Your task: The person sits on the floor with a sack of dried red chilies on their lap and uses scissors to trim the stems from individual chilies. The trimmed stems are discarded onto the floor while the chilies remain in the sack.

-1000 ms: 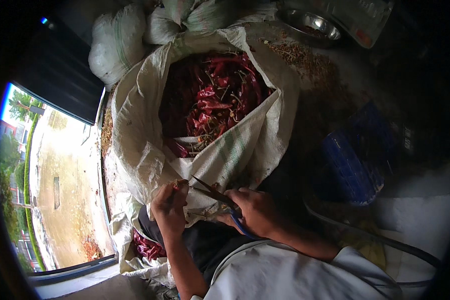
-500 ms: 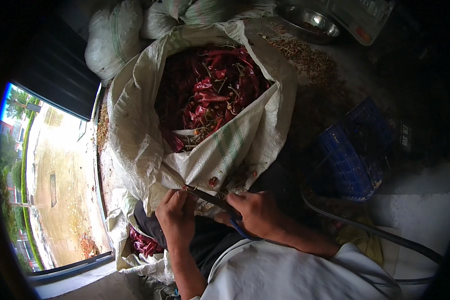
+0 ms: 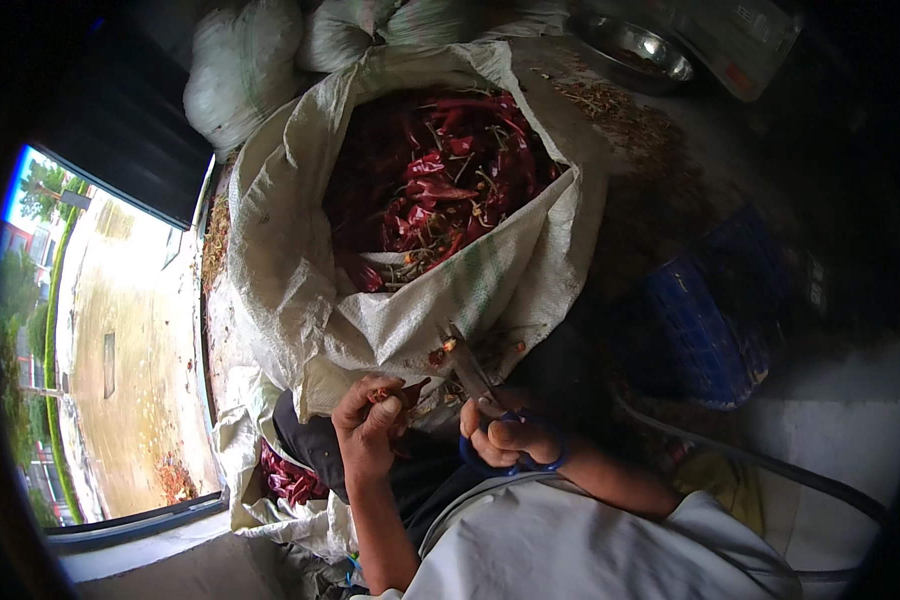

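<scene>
Left hand [image 3: 370, 432] pinches a dark red dried chilli [image 3: 407, 392], near centre | right hand [image 3: 510, 440] grips blue-handled metal scissors [image 3: 473, 377] (blades up) | far: white woven sack [image 3: 300, 270] holding dried red chillies [image 3: 440, 185]

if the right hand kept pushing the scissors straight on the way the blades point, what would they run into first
Most likely the white woven sack. The right hand aims the scissors up and slightly left, tips already at its folded front wall. Past that lie the dried red chillies. Depth is unclear.
</scene>
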Motion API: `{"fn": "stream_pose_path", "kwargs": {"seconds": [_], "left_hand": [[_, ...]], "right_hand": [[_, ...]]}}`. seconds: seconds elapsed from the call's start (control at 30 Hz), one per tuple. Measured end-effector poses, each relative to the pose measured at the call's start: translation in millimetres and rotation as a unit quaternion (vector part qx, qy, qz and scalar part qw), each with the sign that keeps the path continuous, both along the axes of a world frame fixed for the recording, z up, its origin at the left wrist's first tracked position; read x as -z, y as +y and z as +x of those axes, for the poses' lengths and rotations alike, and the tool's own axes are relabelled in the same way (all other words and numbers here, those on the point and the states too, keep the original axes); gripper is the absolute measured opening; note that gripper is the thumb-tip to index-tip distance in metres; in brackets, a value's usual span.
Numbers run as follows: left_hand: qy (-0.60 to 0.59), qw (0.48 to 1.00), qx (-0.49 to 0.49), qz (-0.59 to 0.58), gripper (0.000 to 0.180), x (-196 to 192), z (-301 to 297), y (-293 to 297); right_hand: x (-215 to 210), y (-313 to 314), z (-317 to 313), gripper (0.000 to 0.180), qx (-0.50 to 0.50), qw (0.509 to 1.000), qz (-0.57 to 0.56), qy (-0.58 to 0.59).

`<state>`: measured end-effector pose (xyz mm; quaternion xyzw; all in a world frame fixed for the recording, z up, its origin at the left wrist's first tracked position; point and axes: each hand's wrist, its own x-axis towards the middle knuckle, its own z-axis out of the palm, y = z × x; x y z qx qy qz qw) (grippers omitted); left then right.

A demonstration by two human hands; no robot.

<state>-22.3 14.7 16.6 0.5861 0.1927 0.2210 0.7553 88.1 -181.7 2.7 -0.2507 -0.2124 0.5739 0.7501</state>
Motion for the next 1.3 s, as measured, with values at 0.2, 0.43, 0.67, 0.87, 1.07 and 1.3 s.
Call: {"fn": "stream_pose_path", "kwargs": {"seconds": [0.2,0.43,0.67,0.87,1.07,1.3], "left_hand": [[-0.058,0.996,-0.025,-0.056,0.03,13.7,-27.6,9.7],[-0.072,0.973,-0.209,-0.072,0.031,20.9,-110.4,51.6],[-0.067,0.954,-0.279,-0.09,0.03,38.5,-154.9,78.0],[-0.096,0.941,-0.315,-0.082,0.032,50.6,-152.7,83.0],[0.048,0.921,-0.386,-0.016,0.047,54.7,-179.0,109.8],[0.402,0.762,-0.419,0.285,0.072,129.2,-272.8,214.8]], "right_hand": [[30.1,2.1,2.4,0.042,0.045,0.994,-0.051,-0.082],[48.6,-10.7,0.1,0.04,0.032,0.994,-0.073,-0.075],[48.8,1.0,-2.7,0.04,-0.002,0.99,-0.087,-0.108],[49.2,-0.4,-3.9,0.041,-0.017,0.986,-0.108,-0.125],[59.3,-4.9,-0.9,0.044,-0.005,0.991,-0.081,-0.103],[51.7,0.6,0.2,0.043,-0.039,0.983,-0.09,-0.154]]}}
